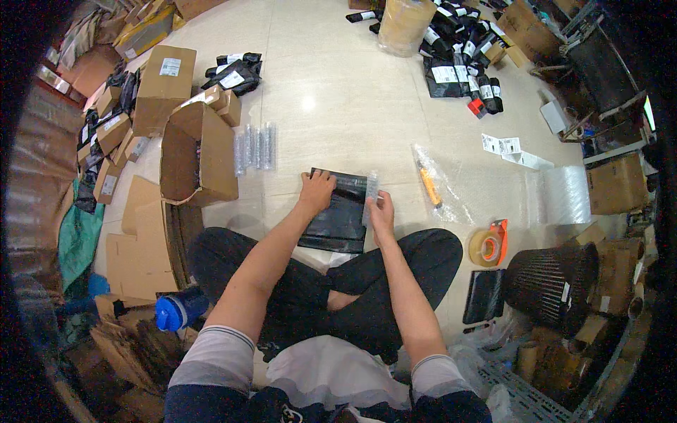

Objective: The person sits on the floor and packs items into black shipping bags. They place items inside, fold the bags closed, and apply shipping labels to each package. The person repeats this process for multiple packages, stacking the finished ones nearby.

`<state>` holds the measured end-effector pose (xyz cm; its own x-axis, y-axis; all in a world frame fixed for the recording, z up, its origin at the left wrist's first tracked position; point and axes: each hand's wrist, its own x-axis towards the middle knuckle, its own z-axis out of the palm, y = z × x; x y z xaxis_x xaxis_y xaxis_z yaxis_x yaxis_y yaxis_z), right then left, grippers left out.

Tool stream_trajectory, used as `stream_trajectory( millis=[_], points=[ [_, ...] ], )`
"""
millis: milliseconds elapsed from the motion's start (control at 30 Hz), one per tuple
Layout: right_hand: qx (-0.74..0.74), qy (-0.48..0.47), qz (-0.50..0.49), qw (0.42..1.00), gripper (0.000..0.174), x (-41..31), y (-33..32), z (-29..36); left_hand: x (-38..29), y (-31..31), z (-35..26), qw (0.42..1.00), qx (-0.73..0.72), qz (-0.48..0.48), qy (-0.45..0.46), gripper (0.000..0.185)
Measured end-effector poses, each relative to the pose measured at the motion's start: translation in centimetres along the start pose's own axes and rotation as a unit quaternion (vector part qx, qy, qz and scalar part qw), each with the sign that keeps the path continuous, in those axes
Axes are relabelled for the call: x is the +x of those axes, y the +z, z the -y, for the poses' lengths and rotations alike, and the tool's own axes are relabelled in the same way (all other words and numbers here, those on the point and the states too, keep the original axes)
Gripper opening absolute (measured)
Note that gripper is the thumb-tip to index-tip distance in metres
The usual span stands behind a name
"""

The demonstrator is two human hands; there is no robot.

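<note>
A flat black plastic mailing bag (338, 222) lies on the floor before my crossed legs. My left hand (317, 191) grips its upper left part, fingers curled at the far edge. Along the bag's right edge, my right hand (382, 214) holds a slim bubble-wrapped item (372, 193) between thumb and fingers. What is inside the wrap cannot be made out. Several similar bubble-wrapped rolls (256, 147) stand side by side beyond the bag to the left, next to an open cardboard box (219, 153).
To the right lie an orange-yellow cutter knife (430, 187) on bubble wrap, a bubble-wrap roll (566, 194), a tape dispenser (497, 240), printed labels (502, 144) and a stack of black bags (483, 296). Packed black parcels (449, 79) pile up at far right. A blue-lidded jug (177, 312) stands at my left.
</note>
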<state>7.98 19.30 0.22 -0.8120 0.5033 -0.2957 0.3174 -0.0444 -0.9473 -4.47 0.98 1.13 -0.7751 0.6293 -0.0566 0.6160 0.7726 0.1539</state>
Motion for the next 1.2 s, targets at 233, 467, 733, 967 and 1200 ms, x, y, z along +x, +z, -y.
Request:
stream_trajectory(
  millis=[233,467,733,967,1200],
  points=[
    [0.086,-0.101,-0.015,0.991,0.035,2.5,-2.3,4.6,-0.4,-4.7,-0.2,0.949,-0.245,0.148,0.129,0.018],
    [-0.379,-0.159,0.259,0.874,0.036,2.9,-2.7,10.3,-0.7,-11.4,-2.8,0.941,-0.155,0.015,0.3,0.025],
    [-0.332,-0.191,0.287,0.878,0.039,0.4,-2.7,8.0,-5.6,-17.8,-15.4,0.848,-0.201,0.037,0.489,0.049],
    [0.165,0.062,0.28,0.944,0.036,-1.1,-3.3,7.2,-0.9,-18.7,-7.5,0.926,-0.13,-0.312,0.171,0.066],
    [0.256,0.141,0.27,0.917,0.034,4.1,-7.8,8.9,-2.3,-11.2,0.7,0.802,-0.545,0.19,-0.152,0.072]
  ],
)
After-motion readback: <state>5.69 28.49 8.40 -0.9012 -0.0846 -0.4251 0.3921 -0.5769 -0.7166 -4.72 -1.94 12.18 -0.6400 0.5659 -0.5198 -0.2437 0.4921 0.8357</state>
